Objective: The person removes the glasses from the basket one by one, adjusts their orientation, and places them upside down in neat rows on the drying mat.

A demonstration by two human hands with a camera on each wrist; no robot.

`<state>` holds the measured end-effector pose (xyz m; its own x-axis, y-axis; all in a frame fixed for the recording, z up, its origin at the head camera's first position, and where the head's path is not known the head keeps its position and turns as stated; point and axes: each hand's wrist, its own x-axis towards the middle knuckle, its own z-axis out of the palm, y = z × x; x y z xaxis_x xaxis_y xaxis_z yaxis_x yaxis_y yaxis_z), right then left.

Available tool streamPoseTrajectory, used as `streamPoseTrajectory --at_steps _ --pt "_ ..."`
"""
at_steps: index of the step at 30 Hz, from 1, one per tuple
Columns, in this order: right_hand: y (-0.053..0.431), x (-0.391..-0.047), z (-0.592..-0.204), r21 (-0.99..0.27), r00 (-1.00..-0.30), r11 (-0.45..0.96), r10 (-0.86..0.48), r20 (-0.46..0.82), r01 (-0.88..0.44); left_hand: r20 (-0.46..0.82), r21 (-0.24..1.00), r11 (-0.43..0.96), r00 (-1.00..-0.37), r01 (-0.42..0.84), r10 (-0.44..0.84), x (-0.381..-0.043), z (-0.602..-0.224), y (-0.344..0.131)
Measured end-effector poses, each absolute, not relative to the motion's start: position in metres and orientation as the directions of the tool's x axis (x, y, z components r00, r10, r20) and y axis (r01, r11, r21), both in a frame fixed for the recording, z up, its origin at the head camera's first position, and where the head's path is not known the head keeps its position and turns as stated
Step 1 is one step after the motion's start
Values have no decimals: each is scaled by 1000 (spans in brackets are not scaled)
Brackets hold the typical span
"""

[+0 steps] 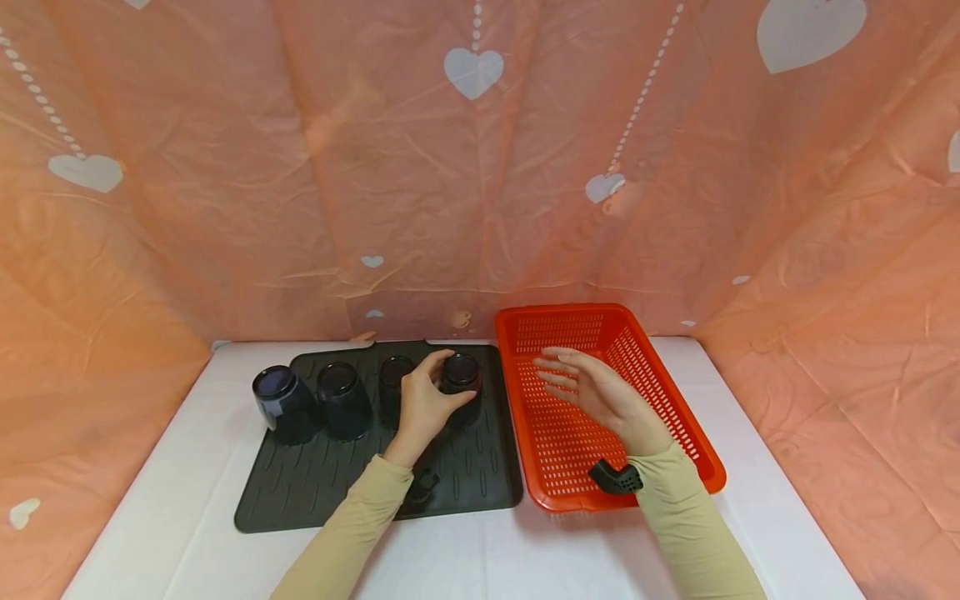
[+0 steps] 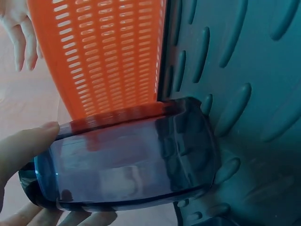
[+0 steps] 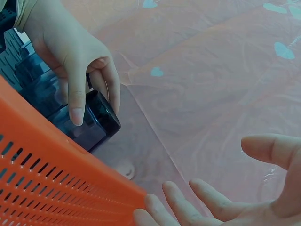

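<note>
My left hand [image 1: 424, 410] grips a dark, see-through drinking glass [image 2: 127, 162] near its thick base, thumb on one side and fingers on the other. This glass stands bottom up at the right end of a row on a black ridged drying mat [image 1: 322, 492]. Three similar dark glasses line up to its left: one [image 1: 394, 372] partly behind the hand, another [image 1: 343, 404] beside it, and the last [image 1: 291, 410] at the mat's left edge. Over the red basket [image 1: 517, 417] hovers my right hand [image 1: 600, 392], fingers spread and holding nothing.
The perforated basket stands right beside the mat's right edge, its walls rising above the mat. A white cloth [image 1: 465, 558] covers the table. An orange sheet [image 1: 390, 167] with pale hearts hangs behind and along both sides.
</note>
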<state>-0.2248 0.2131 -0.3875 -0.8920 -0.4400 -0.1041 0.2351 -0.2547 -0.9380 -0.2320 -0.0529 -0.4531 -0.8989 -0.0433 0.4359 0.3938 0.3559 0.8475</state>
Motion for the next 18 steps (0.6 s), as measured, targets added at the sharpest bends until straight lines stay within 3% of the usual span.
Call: streamPoseTrajectory --at_steps 8,18 --pt "213 -224 -389 -934 -889 -266 -446 -101 239 442 744 538 -896 396 48 -233 -451 -54" --pt "215 -225 -388 -935 -891 -256 -439 -112 244 361 682 637 -923 359 134 -230 -439 -56"
